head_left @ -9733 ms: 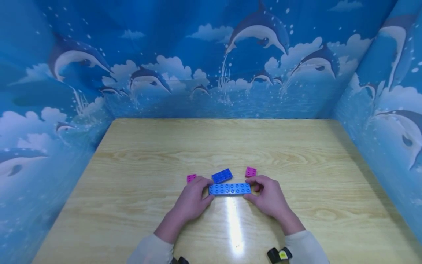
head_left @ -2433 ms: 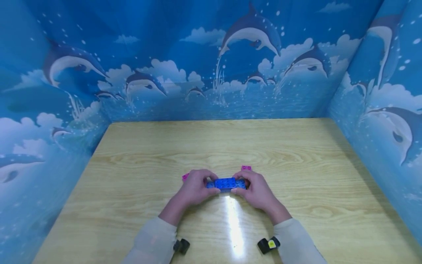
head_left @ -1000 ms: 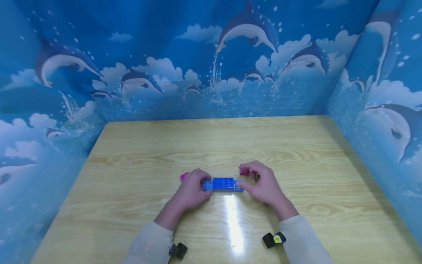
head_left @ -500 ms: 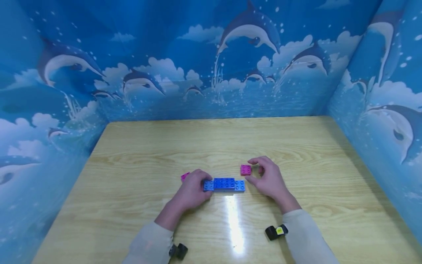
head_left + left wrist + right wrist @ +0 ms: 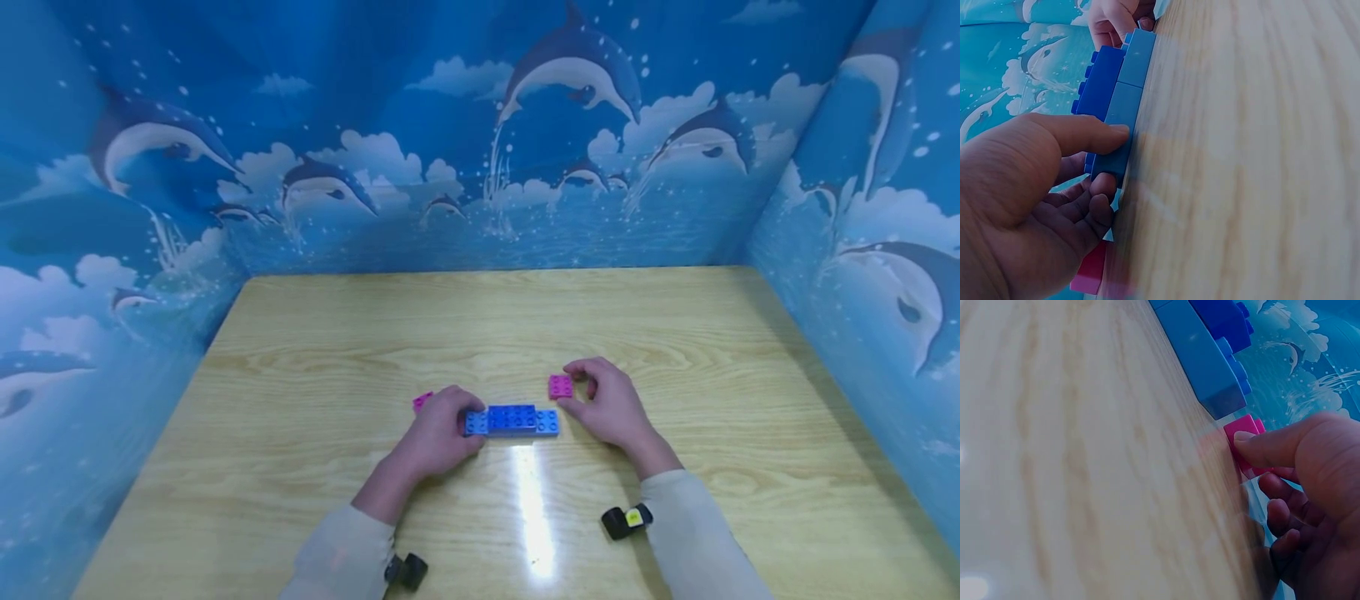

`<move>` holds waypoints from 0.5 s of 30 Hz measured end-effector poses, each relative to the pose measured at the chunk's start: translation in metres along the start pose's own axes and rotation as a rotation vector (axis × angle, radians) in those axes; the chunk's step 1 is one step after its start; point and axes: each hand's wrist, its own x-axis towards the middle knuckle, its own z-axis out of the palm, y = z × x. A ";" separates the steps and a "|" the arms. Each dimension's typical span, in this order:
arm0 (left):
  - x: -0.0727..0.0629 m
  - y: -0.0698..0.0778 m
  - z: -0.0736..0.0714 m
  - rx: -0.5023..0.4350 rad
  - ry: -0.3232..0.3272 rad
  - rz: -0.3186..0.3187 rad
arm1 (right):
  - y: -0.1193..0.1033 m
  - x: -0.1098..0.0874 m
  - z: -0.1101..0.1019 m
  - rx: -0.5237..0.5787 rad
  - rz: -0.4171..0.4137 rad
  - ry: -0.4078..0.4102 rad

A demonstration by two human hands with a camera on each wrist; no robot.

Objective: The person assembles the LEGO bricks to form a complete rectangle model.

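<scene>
Two light blue building bricks point(image 5: 547, 422) lie end to end on the table, and a dark blue building brick point(image 5: 512, 417) sits on top across their joint. My left hand point(image 5: 441, 433) grips the left end of the row, its thumb on the near side of the left light blue brick point(image 5: 1124, 109) in the left wrist view. Just right of the row, my right hand point(image 5: 609, 406) pinches a small pink brick point(image 5: 560, 387) between thumb and forefinger; the thumb lies on its near face point(image 5: 1247, 447). Another pink brick point(image 5: 422, 402) is partly hidden behind my left hand.
The wood-grain table point(image 5: 337, 333) extends around the bricks on all sides. A dolphin-printed blue curtain point(image 5: 420, 108) closes off the back and both sides. Black wrist devices point(image 5: 627, 521) sit at the sleeves, and a light glare lies on the table in front.
The dark blue brick, earlier lying behind the light blue pair, now sits on top of them. My right hand has left the row and gone to the right pink brick; my left hand stays.
</scene>
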 end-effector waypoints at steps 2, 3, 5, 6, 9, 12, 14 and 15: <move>0.000 0.000 0.000 -0.001 -0.002 -0.002 | -0.001 0.000 0.000 -0.002 0.006 -0.002; 0.000 0.000 0.000 0.000 -0.003 -0.002 | -0.001 0.000 -0.001 -0.001 0.010 -0.002; 0.000 0.000 0.000 0.002 -0.006 -0.002 | -0.001 0.000 -0.001 -0.001 0.011 -0.003; 0.000 0.000 0.000 0.002 -0.008 -0.003 | -0.001 0.000 -0.001 0.001 0.011 -0.002; 0.001 -0.001 0.000 0.001 -0.009 -0.001 | 0.000 -0.001 -0.001 0.011 0.006 0.001; 0.000 -0.001 0.000 -0.001 -0.008 0.001 | 0.000 -0.002 -0.002 0.032 0.000 0.006; 0.000 -0.002 0.000 0.000 -0.007 0.005 | -0.001 -0.003 -0.003 0.050 0.001 0.009; 0.000 -0.002 0.001 0.001 -0.007 0.005 | -0.001 -0.003 -0.003 0.061 0.002 0.012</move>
